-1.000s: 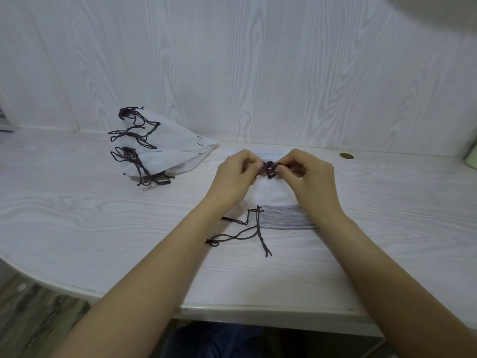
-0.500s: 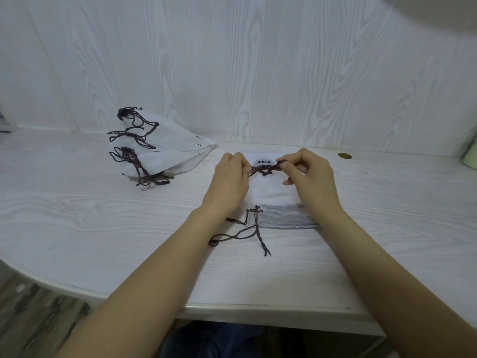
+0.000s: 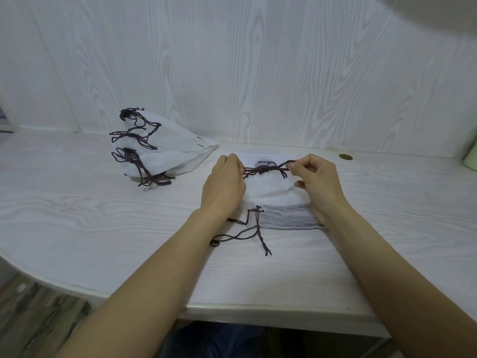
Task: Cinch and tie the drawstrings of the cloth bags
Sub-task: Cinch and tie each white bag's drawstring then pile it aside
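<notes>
Hands have moved apart since a second ago: the left hand (image 3: 224, 180) and right hand (image 3: 316, 180) each pinch one end of the dark drawstring (image 3: 263, 169), so its knot is drawn tight, I think. Cord's long axis runs from 9 to 3 o'clock, above the white bag (image 3: 273, 192) lying at table centre, its printed end pointing toward 12 o'clock.

The left hand (image 3: 224, 182) hides its own fingertips and the cord end. The label (image 3: 263, 162) is half covered by the knot (image 3: 262, 170). A green thing (image 3: 471, 157) is cut off far right.
</notes>
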### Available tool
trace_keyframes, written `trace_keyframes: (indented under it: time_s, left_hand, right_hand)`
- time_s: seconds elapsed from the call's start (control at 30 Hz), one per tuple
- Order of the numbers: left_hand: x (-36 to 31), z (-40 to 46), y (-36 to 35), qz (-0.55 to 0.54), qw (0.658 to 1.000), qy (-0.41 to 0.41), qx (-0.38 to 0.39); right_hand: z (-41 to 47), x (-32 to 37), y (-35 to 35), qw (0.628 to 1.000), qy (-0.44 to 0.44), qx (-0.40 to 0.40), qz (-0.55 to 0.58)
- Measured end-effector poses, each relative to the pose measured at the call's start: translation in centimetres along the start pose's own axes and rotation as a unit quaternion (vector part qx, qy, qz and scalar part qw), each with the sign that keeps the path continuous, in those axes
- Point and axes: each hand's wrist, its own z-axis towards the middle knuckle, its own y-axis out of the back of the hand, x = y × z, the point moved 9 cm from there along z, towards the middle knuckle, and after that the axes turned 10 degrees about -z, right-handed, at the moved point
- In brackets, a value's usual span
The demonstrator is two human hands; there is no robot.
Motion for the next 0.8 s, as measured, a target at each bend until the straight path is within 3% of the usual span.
trace_keyframes:
  time_s: [0.37,0.8]
  left_hand:
    - [1.3,0.3,0.7,-0.011,1.000,0.014,-0.019]
    - [1.3,0.6,1.8,-0.036,0.997,-0.004,-0.061]
  right_hand:
    - [0.2,-1.1,1.2,0.991,-0.035,-0.045,-0.119]
    - [0.7,-1.7,1.9,0.987,-0.051,-0.052,-0.142]
